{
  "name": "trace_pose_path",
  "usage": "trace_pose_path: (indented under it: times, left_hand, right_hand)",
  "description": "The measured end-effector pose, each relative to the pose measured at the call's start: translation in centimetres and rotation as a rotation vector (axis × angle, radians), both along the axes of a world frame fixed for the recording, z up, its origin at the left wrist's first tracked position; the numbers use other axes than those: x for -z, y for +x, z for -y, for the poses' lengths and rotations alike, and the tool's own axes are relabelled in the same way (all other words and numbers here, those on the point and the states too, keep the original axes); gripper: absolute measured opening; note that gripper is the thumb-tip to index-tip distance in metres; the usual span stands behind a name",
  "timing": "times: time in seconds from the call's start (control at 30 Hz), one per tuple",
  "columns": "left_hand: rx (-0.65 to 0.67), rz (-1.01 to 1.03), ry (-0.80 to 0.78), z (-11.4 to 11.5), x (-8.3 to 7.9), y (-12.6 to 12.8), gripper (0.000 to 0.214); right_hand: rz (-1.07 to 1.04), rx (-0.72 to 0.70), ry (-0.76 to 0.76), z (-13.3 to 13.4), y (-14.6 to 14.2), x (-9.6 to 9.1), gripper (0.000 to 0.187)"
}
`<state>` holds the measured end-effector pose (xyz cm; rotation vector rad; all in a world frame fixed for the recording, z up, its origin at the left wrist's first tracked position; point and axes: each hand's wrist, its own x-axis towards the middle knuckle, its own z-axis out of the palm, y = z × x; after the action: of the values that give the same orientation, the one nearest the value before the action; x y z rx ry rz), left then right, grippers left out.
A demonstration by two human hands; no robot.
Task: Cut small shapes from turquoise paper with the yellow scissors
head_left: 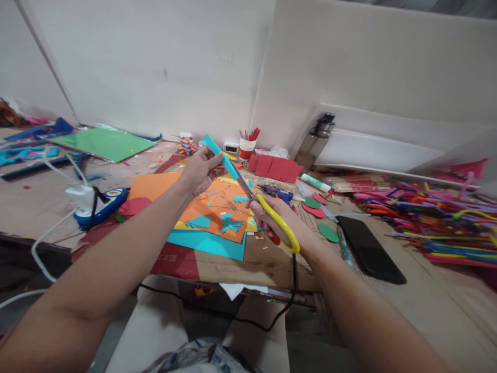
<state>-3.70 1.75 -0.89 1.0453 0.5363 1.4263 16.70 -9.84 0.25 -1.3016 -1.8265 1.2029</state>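
My left hand (202, 170) pinches a narrow strip of turquoise paper (221, 157), holding it tilted above the table. In my right hand (272, 215) is a pair of scissors (277, 216) with yellow and red handles. Their blades point up and left and meet the lower end of the strip. Whether the blades are parted there, I cannot make out. Below the hands, turquoise paper cutouts (232, 224) and small scraps lie on an orange sheet (186, 202). A turquoise sheet (209, 244) sticks out from under it toward me.
A black phone (370, 249) and a heap of coloured pipe cleaners (438, 217) lie to the right. Behind are a glue stick (315, 182), a dark bottle (315, 142) and a cup of red sticks (247, 146). On the left sits a blue power strip (101, 208) with white cables.
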Motion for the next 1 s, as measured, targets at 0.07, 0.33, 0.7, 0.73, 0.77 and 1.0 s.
trace_pose_path:
  times: [0.07, 0.33, 0.7, 0.73, 0.77, 1.0]
  left_hand:
    - [-0.002, 0.003, 0.000, 0.03, -0.02, 0.02, 0.018]
    - [-0.020, -0.019, -0.016, 0.26, -0.28, 0.11, 0.021]
    - [-0.006, -0.014, -0.010, 0.15, -0.22, 0.03, 0.020]
    - [-0.006, -0.012, -0.010, 0.14, -0.21, 0.04, 0.020]
    - [-0.006, -0.008, -0.008, 0.13, -0.21, 0.05, 0.021]
    - [-0.014, -0.015, -0.023, 0.17, -0.26, 0.08, 0.019]
  right_hand:
    - [-0.002, -0.006, 0.007, -0.03, 0.04, 0.05, 0.044]
    - [-0.003, 0.005, -0.011, 0.02, -0.01, -0.04, 0.045]
    - [0.008, -0.004, 0.004, -0.12, 0.12, 0.05, 0.040]
    - [0.013, -0.003, 0.014, -0.14, 0.12, 0.06, 0.039]
    - [0.017, 0.000, 0.022, -0.14, 0.12, 0.04, 0.039]
    - [0.036, 0.007, 0.025, 0.01, 0.05, -0.16, 0.037]
